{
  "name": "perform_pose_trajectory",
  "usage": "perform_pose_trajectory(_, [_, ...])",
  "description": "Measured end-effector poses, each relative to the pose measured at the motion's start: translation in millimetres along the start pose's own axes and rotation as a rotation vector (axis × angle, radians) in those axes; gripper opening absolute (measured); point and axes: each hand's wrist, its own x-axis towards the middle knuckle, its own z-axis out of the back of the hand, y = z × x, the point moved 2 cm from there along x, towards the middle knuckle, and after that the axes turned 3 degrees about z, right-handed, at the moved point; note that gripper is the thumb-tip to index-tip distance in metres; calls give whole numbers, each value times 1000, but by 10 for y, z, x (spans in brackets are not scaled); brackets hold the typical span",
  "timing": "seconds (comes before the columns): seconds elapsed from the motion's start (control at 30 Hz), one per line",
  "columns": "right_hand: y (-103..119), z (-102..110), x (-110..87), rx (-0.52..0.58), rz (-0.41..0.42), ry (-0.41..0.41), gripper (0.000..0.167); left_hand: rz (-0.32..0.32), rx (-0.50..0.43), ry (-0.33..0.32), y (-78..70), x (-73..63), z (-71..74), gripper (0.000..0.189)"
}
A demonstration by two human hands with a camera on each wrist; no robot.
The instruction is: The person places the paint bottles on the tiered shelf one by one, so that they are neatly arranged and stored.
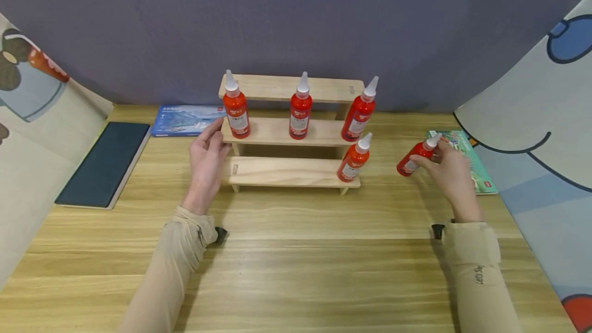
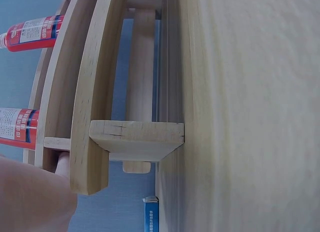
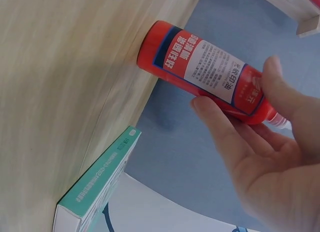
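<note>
A three-tier wooden shelf (image 1: 273, 171) stands at the back of the table. My left hand (image 1: 207, 161) grips its left end at the middle tier; the fingertips are partly hidden behind the wood in the left wrist view. To the right of the shelf, my right hand (image 1: 450, 173) holds a red ink bottle (image 3: 200, 72) with a white pointed cap, thumb and fingers round its upper part. The bottle tilts, its base toward the shelf. Three like bottles (image 1: 300, 114) stand along the middle tier. Another bottle (image 1: 353, 161) is at the lowest tier's right end.
A green box (image 1: 483, 168) lies behind my right hand. Left of the shelf are a blue box (image 1: 185, 119) and a dark flat tablet-like slab (image 1: 104, 163). A grey-blue partition (image 1: 296, 19) rises behind the shelf, with printed panels at both sides.
</note>
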Motion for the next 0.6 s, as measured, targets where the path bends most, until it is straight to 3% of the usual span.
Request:
perform_pose_trajectory(0.43, [23,11,-3,-9,-3,-8,44,-4,3,12,-1,-2,4,46])
perform_pose_trajectory(0.6, [98,96,-28,39,24,-15,43,-2,5,8,-2,-1,2,46])
